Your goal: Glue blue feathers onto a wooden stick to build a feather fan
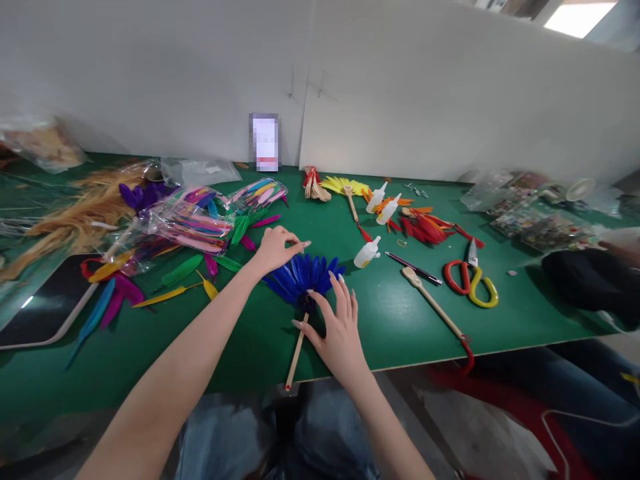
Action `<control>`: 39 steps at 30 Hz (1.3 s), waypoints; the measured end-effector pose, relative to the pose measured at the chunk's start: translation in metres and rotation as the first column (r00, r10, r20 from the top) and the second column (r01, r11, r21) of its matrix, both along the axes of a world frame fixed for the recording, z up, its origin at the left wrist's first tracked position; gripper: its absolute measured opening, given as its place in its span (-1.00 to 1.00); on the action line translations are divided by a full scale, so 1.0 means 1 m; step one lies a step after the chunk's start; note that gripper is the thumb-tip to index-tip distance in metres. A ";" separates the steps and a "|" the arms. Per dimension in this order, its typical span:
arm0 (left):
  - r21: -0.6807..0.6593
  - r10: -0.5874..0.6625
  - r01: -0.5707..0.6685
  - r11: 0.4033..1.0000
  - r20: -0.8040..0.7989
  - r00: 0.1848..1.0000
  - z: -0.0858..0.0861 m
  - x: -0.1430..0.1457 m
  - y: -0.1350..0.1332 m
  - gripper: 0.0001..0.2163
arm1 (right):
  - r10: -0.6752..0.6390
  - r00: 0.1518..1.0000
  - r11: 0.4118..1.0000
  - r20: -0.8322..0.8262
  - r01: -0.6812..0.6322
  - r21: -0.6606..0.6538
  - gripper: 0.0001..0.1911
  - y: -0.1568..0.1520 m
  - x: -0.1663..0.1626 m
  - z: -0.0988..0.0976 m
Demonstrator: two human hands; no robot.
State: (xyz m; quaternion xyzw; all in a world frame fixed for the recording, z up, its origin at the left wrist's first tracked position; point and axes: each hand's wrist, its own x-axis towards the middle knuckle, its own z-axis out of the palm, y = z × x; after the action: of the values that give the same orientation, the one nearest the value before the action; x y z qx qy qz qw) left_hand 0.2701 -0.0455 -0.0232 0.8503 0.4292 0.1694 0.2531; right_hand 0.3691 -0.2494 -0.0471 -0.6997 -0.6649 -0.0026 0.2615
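Pressing a blue feather fan [303,277] onto the green table [390,320] with both hands.

The fan lies near the table's front edge, feathers spread away from the person, its wooden stick [296,353] pointing back toward them. The right hand [340,330] is released, fingers spread flat where feathers meet stick. The left hand [275,248] is half curled at the fan's upper left edge, fingertips on the feather tips; I cannot tell whether it pinches one. A glue bottle [367,253] lies just right of the fan, with scissors [473,283] farther right. Loose feathers [180,270] and bagged ones [195,220] lie to the left.
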 end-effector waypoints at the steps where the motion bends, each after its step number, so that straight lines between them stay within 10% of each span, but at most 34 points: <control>1: -0.001 -0.004 0.004 1.000 -0.009 1.000 0.002 -0.006 0.002 -0.69 | 0.001 1.000 1.000 -0.002 -0.001 0.000 -0.51 0.000 0.000 0.000; 39: -0.210 -0.150 0.139 0.968 -0.037 0.988 0.021 -0.033 0.006 -0.69 | 0.006 1.000 0.999 0.000 -0.006 -0.032 -0.46 0.000 0.000 -0.002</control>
State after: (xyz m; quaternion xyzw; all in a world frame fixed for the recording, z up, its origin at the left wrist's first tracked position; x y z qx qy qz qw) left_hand 0.2371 -0.0399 -0.0019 0.8527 0.3878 0.0825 0.3402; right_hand 0.3696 -0.2499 -0.0489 -0.7017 -0.6669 0.0089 0.2505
